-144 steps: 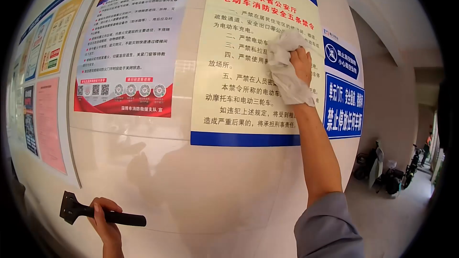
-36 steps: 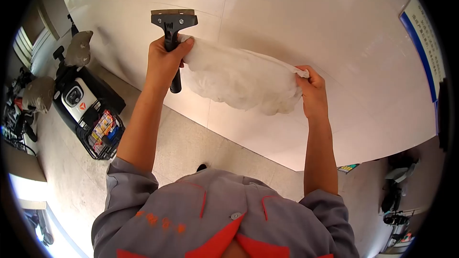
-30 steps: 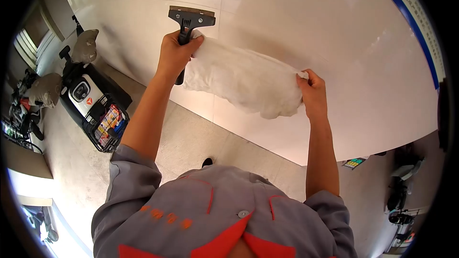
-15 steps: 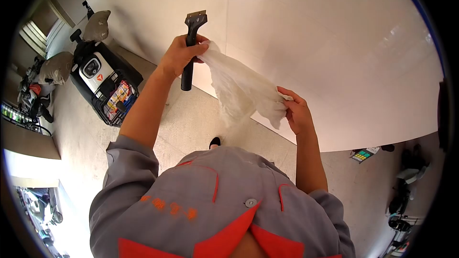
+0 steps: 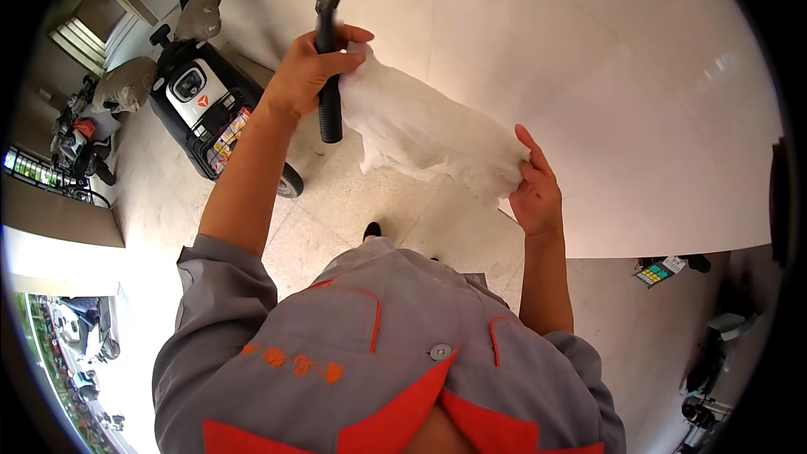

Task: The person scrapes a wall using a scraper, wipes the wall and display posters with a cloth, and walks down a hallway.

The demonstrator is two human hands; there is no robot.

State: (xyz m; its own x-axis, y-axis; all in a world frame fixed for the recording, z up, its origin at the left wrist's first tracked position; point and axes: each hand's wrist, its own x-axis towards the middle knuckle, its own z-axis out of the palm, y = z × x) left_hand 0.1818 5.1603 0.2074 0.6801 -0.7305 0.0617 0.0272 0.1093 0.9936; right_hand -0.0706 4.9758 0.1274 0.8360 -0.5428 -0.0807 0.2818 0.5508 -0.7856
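Note:
My left hand [image 5: 301, 77] is closed around a black-handled scraper [image 5: 329, 113], held upright with its blade end on top. Between the same thumb and fingers it pinches one end of a thin white cloth [image 5: 420, 122]. At the other end of the cloth, my right hand [image 5: 538, 192] is closed on its edge. The cloth hangs stretched between both hands, creased and slightly see-through, in front of a glossy pale wall panel [image 5: 605, 76]. Part of the scraper's handle is hidden by my left fingers.
On the left stands an electric scooter [image 5: 197, 97] with a filled front basket. Another scooter [image 5: 80, 130] is farther left. A yellow-and-green keyed device [image 5: 654, 274] lies past the panel's lower right edge. Pale tiles [image 5: 311, 219] cover the floor around my shoe [image 5: 372, 230].
My right hand has moved slightly right, and the cloth is spread wider and flatter. The scraper in my left hand has turned, so its blade shows more edge-on. The camera view has shifted.

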